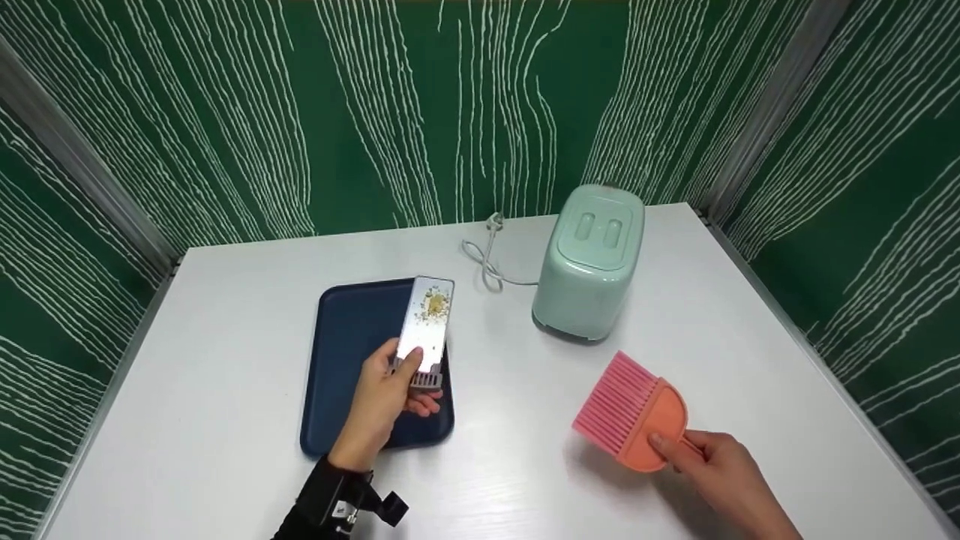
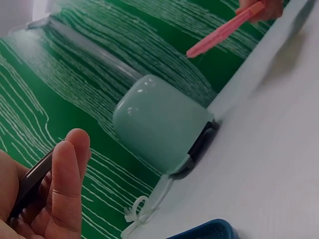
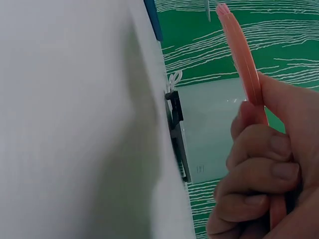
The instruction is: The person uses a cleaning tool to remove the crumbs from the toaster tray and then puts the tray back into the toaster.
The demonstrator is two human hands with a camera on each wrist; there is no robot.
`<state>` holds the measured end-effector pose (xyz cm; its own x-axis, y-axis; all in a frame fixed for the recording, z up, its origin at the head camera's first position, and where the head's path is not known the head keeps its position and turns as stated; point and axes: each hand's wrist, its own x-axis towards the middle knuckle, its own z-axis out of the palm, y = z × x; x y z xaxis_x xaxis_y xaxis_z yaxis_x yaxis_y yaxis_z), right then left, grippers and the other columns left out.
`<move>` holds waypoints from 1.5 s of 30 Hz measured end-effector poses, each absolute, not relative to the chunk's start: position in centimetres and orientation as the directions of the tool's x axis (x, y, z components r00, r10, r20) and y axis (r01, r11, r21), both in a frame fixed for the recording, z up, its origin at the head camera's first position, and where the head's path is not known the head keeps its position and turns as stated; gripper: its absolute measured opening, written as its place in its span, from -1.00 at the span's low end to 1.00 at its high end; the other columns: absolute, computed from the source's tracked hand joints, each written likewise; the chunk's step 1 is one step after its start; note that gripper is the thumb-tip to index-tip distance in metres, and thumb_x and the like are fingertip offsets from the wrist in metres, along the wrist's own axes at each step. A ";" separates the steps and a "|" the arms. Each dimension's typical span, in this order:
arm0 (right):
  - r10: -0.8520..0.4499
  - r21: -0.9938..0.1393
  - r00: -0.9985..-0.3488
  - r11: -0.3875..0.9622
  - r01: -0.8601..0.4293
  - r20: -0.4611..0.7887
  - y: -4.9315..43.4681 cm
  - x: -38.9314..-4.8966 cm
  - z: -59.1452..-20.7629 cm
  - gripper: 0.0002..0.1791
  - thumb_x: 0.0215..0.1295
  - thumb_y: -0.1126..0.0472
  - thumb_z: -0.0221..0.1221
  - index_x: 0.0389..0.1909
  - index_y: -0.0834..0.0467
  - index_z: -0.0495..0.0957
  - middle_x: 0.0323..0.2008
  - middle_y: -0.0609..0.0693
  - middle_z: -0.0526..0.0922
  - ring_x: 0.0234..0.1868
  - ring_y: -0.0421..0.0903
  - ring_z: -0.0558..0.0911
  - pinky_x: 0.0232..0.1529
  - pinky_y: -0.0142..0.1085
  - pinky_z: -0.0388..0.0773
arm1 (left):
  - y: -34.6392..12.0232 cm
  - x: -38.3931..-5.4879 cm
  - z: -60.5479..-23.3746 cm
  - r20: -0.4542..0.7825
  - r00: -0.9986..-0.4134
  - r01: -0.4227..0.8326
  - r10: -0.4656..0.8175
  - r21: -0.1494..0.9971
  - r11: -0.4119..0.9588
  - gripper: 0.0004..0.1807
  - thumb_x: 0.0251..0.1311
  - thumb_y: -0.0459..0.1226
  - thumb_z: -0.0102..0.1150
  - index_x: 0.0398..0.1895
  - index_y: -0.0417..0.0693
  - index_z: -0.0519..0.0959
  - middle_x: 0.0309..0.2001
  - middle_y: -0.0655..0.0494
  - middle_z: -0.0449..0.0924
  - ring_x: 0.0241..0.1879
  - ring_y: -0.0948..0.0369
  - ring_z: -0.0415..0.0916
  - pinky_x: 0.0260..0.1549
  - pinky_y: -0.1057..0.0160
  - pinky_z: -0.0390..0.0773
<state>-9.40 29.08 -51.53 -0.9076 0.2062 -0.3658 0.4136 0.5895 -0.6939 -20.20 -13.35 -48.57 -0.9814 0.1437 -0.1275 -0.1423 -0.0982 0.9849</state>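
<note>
My left hand [image 1: 384,396] grips one end of a slim metal crumb tray [image 1: 421,330], thumb on top and fingers underneath. Yellowish crumbs [image 1: 435,304] lie toward its far end. Beneath it, a dark blue tray [image 1: 330,375] rests on the table. In the left wrist view the crumb tray [image 2: 31,184] appears edge-on as a dark strip. On the right, my right hand [image 1: 724,469] holds an orange brush [image 1: 656,431] with pink bristles above the table, pointing up and left. The right wrist view shows curled fingers [image 3: 259,174] around its handle.
A mint-green toaster [image 1: 589,277] stands upright at the back right, its lid on top. Its white cord [image 1: 491,274] and plug lie to its left near the table's back edge. Green walls [image 1: 375,112] with white streaks enclose the white table [image 1: 510,435].
</note>
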 end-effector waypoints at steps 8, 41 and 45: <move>0.174 -0.725 -0.946 0.610 0.321 -0.272 27.2 -11.2 -49.8 -0.48 0.44 -0.28 0.32 -0.33 0.12 0.75 -0.61 -0.10 0.43 -0.51 -0.19 0.35 -0.52 -0.34 0.24 | -15.4 -20.7 -48.0 -0.125 -0.984 -0.134 0.129 0.989 -0.065 -0.62 0.64 -0.29 0.06 0.34 -0.36 0.45 -0.45 -0.13 0.74 -0.68 0.18 0.68 -0.67 0.31 0.63; -0.135 -0.768 -0.969 0.591 -0.248 0.209 14.9 -21.2 -44.0 -0.54 0.41 -0.11 0.41 -0.64 0.00 0.58 -0.72 -0.24 0.20 -0.60 -0.34 0.18 -0.49 -0.40 0.08 | -24.7 -22.5 -46.4 -0.169 -0.938 -0.146 0.301 0.985 0.096 -0.52 0.60 -0.28 0.12 0.33 -0.54 0.38 -0.48 0.06 0.71 -0.77 0.33 0.57 -0.76 0.46 0.49; -0.139 -0.770 -0.970 0.589 -0.244 0.200 13.2 -22.2 -44.4 -0.43 0.40 -0.14 0.41 -0.70 -0.03 0.40 -0.71 -0.25 0.19 -0.61 -0.31 0.18 -0.50 -0.39 0.05 | -24.6 -22.6 -46.9 -0.176 -0.922 -0.152 0.344 0.984 0.097 -0.51 0.60 -0.26 0.13 0.32 -0.53 0.38 -0.47 0.04 0.71 -0.76 0.33 0.58 -0.75 0.45 0.50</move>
<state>-22.18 13.22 -44.41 -0.9698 -0.1394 0.2002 -0.2437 0.5892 -0.7704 -22.60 -24.55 -46.88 -0.9224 0.3438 -0.1762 -0.1519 0.0965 0.9837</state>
